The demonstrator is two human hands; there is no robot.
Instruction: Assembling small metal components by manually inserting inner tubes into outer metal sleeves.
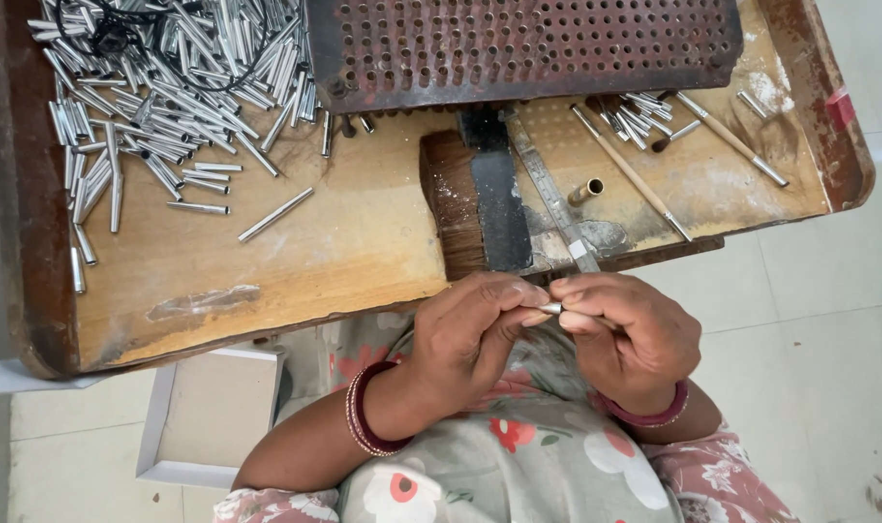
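My left hand (475,334) and my right hand (630,334) meet just below the front edge of a wooden work tray (315,261). Between their fingertips I pinch a small silver metal tube (550,308); both hands grip it, one at each end. A large heap of similar silver tubes (160,87) lies at the tray's far left. One loose tube (275,214) lies apart, nearer the middle.
A rusty perforated metal plate (518,44) covers the tray's far middle. A dark wooden block (475,208) with a metal strip sits below it. Thin brush sticks (635,174), a brass tube (586,191) and more silver tubes lie right. A shallow cardboard box (213,416) rests on the tiled floor.
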